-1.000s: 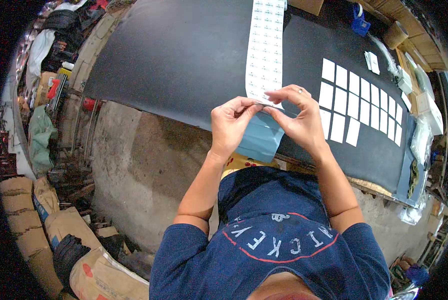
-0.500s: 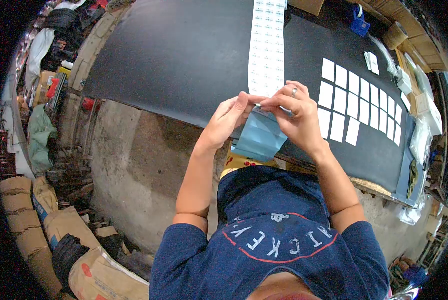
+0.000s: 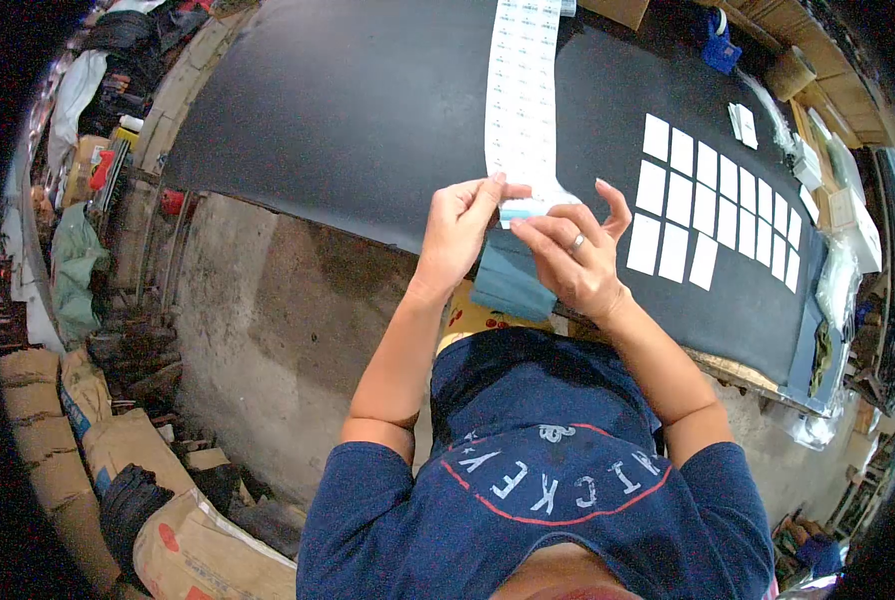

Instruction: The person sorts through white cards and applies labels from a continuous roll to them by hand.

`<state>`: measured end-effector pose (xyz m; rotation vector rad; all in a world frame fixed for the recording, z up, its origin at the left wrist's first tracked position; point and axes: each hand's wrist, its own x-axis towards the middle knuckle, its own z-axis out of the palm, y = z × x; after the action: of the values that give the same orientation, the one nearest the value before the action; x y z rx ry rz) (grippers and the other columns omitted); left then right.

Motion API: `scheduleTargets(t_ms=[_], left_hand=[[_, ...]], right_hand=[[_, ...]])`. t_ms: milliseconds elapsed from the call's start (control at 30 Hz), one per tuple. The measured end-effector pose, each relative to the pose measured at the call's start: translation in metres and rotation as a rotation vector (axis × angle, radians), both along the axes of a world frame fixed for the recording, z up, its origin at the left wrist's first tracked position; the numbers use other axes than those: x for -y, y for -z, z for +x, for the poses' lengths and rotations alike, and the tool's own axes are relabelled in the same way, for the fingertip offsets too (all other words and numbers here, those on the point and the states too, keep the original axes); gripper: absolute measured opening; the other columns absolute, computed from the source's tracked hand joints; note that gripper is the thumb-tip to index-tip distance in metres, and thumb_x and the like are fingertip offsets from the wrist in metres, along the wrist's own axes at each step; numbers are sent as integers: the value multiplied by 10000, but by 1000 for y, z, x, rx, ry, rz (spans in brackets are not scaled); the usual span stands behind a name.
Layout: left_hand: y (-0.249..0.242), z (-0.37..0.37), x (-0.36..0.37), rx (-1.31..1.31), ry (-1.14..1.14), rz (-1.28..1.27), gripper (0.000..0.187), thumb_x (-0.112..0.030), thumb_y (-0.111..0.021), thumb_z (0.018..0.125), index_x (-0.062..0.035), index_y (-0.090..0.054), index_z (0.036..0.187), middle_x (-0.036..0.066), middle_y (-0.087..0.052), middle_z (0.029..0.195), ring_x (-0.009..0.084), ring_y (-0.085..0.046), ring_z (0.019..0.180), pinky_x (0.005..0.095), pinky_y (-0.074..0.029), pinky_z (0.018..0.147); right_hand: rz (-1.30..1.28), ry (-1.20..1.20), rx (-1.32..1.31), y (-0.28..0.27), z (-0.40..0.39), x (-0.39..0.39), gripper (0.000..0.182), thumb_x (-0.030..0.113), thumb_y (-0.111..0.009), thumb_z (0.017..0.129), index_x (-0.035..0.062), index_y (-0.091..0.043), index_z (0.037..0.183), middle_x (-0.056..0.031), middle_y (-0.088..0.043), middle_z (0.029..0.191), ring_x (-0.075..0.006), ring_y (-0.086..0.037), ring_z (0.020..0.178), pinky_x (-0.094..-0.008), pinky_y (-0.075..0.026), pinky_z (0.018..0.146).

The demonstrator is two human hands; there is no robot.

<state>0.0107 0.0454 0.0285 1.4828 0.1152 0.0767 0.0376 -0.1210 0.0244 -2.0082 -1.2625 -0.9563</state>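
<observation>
A long strip of printed white labels [image 3: 521, 90] runs down the black table to my hands. Its lower end bends over at the table's front edge, and a bluish backing sheet [image 3: 511, 280] hangs from there toward my lap. With thumb and fingers, my left hand [image 3: 458, 230] pinches the strip's left edge at the bend. My right hand [image 3: 580, 255], with a ring on one finger, is closed at the right side of the bend, fingertips at the label edge. One of its fingers sticks up apart. Whether a loose label sits in its fingertips is hidden.
White cards [image 3: 678, 195] lie in rows on the black table [image 3: 348, 120] to my right. Beyond them are a small card stack [image 3: 743, 125], a blue tape dispenser [image 3: 720, 50] and a tape roll [image 3: 791, 73]. Cardboard and sacks [image 3: 138, 450] fill the floor at left.
The label strip has shifted slightly left and bends more sharply at my hands. My right hand has turned and lowered, one finger now lifted. The hanging backing has moved a little.
</observation>
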Motion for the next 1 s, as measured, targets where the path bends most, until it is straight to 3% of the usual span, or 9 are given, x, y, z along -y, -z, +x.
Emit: scheduleTargets(t_ms=[267,467,600,667,733,900,1000], left_hand=[[-4,-1,-1,-61,-25,-143,330,-230,-525,957,59,-684,960,71,-685,876,85,-600,792,236,-489,727],[1,0,0,-141,-109,49,206,-136,-681,846,19,-691,983,64,-688,905,80,-607,782,217,-479,720],[18,-3,-8,-85,-68,-14,255,-83,-681,833,33,-660,1059,78,-680,904,89,-609,767,219,-481,696],[27,-5,-12,-151,-52,-7,256,-44,-670,830,33,-651,1073,93,-679,904,94,-613,775,216,-483,720],[22,-7,-12,-167,-53,-98,248,-31,-663,831,29,-652,1071,88,-677,903,95,-613,789,226,-483,739],[28,-5,-15,-155,-21,-111,254,-32,-668,828,23,-652,1075,79,-678,894,92,-612,774,228,-485,735],[31,-3,-17,-184,23,-72,269,-60,-652,852,15,-633,1109,95,-672,991,111,-620,845,252,-499,773]], right_hand=[[-17,-25,19,6,-9,2,296,122,-618,658,123,-691,945,38,-608,857,-129,-602,800,-538,-271,1000],[-68,-130,-30,-4,-35,22,288,155,-623,665,134,-694,943,51,-599,820,-111,-590,808,-530,-260,1010],[-150,-124,-542,-39,3,69,189,54,-687,667,148,-690,831,2,-589,772,-191,-579,779,-444,-334,970],[-145,-85,-895,-33,34,105,65,92,-732,687,91,-727,751,-54,-656,767,-208,-594,785,-324,-455,734],[-227,-31,-1185,-44,59,133,93,91,-755,693,28,-728,756,-78,-690,764,-175,-604,878,-317,-462,817],[-283,4,-1364,-36,78,147,122,101,-750,711,2,-718,776,-81,-696,780,-158,-635,816,-300,-484,786],[-312,-1,-1357,-30,78,143,132,108,-749,708,-1,-716,775,-78,-697,771,-139,-638,747,-275,-491,730]])
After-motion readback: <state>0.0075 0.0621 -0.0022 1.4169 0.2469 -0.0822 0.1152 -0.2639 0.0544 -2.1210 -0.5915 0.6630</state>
